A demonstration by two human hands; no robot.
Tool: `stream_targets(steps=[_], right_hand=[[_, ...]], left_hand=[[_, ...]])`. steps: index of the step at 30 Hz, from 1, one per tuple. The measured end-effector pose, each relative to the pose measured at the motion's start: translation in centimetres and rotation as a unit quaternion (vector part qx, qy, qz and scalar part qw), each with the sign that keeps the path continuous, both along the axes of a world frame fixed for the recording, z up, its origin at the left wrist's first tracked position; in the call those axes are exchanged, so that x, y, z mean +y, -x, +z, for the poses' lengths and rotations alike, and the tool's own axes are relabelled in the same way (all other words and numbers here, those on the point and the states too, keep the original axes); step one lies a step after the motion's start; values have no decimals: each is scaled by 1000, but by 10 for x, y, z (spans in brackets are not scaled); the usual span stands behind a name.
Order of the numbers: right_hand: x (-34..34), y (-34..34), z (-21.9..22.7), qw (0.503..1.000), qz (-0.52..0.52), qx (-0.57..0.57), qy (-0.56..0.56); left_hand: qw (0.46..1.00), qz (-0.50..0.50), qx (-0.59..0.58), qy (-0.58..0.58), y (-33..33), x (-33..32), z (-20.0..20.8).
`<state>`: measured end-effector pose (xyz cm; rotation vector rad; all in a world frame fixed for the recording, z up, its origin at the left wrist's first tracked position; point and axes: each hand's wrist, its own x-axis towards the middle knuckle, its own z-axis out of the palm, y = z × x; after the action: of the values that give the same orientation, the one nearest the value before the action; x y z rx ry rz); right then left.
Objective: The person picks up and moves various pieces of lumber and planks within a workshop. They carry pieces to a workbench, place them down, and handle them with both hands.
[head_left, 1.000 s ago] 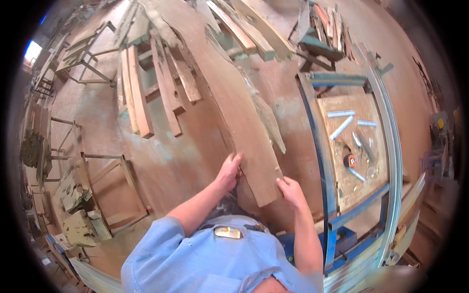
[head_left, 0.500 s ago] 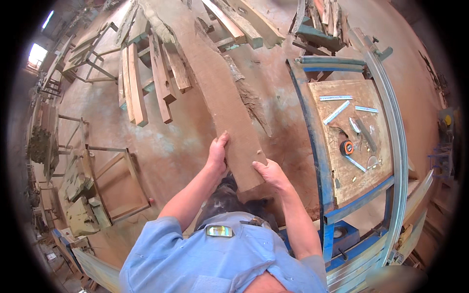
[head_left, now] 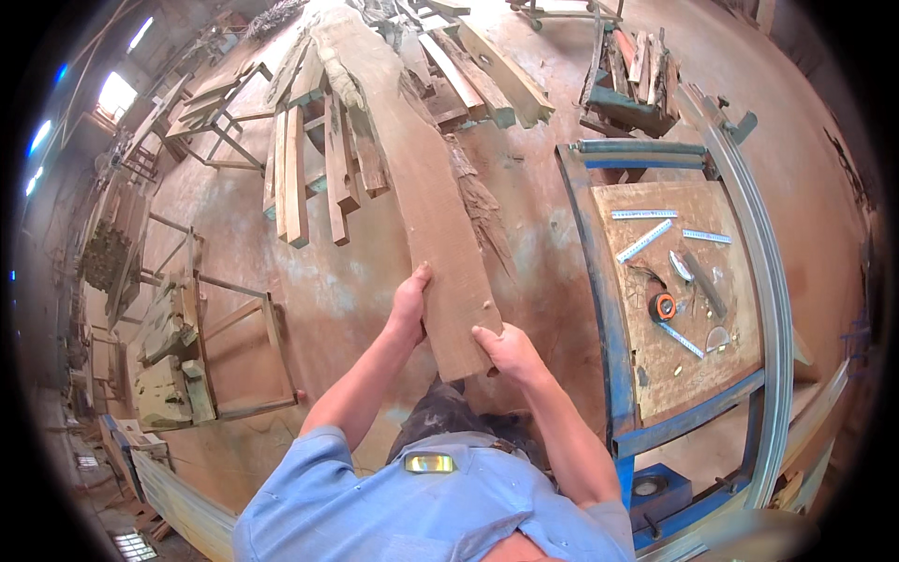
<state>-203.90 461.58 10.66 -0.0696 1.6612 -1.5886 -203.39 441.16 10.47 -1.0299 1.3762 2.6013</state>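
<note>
At far left, rough wood blocks (head_left: 161, 394) rest by a metal frame (head_left: 277, 351). Next, squared beams (head_left: 295, 178) point toward the person. In the middle, a long brown plank (head_left: 435, 244) stretches away, its near end held in both hands: the left hand (head_left: 408, 304) clamped on its left edge, the right hand (head_left: 510, 351) on its right. At right, a blue-framed bench (head_left: 679, 398) carries pale rulers (head_left: 644, 214) and an orange-and-black tape measure (head_left: 662, 306).

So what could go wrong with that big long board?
The left hand and right hand hold the long board by its near end only, so it might twist or slip. Both hands are bare, so rough wood could maybe prick them.
</note>
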Motion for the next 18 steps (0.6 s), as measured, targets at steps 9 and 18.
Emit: stream_targets(steps=[9, 18], right_hand=[[27, -17, 8, 999, -20, 30, 7], [114, -40, 36, 990, 15, 83, -110]], left_hand=[[1000, 3, -4, -19, -13, 20, -3], [996, -28, -41, -71, -43, 100, 42]])
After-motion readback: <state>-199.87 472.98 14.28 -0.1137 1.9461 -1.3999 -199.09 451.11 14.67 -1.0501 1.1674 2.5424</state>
